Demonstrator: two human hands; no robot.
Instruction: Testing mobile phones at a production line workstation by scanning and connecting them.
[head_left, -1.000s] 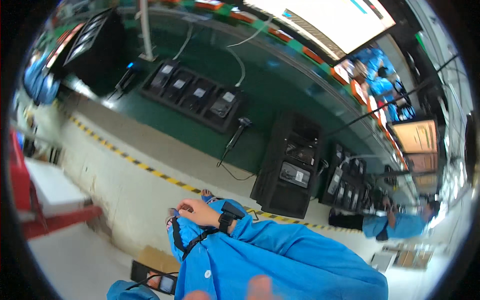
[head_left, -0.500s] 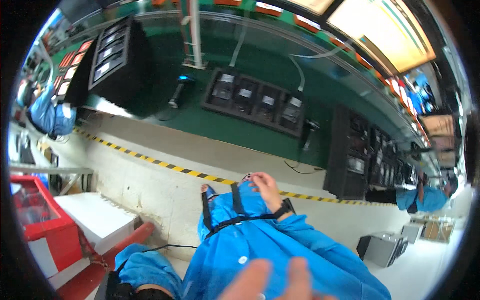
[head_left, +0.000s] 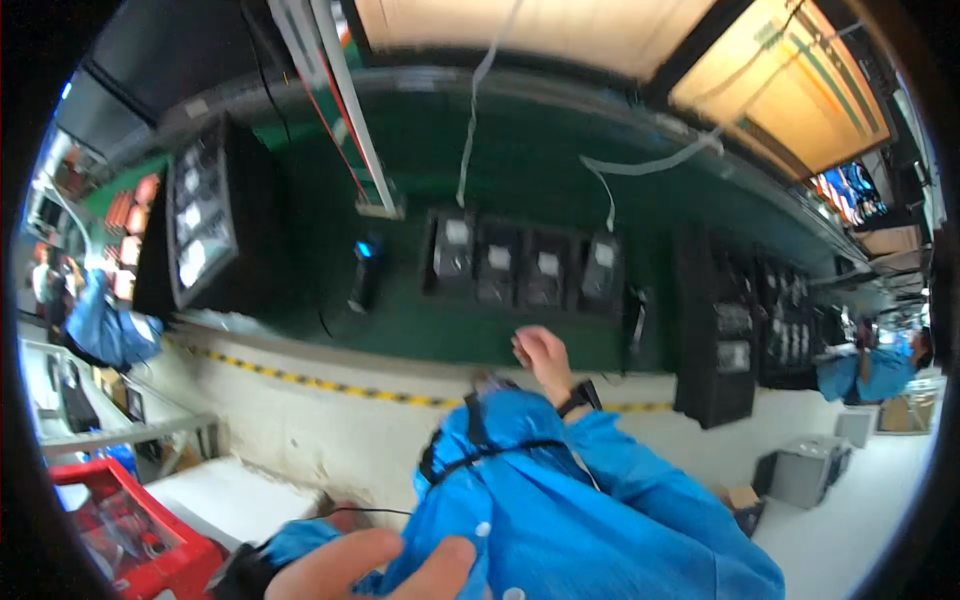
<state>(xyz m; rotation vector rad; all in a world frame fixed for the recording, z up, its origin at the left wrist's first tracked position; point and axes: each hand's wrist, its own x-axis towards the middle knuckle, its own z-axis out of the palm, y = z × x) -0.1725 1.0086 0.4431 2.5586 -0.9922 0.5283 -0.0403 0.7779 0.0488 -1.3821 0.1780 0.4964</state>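
Green table [head_left: 400, 322]: its black tray [head_left: 571, 272] lies just beyond the right hand [head_left: 543, 357], fingers loosely curled, apparently empty; the grip of the left hand [head_left: 340, 567] cannot be told. Careful reaching means keeping the sleeve [head_left: 640, 455] clear of the white cables [head_left: 640, 169].

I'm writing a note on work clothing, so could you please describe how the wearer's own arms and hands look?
The right hand is bare, with a black watch-like device strapped at the wrist, above a loose, bright-blue right sleeve. The left hand shows only bare fingers, cut off by the lower edge; the left sleeve is also blue, mostly hidden.
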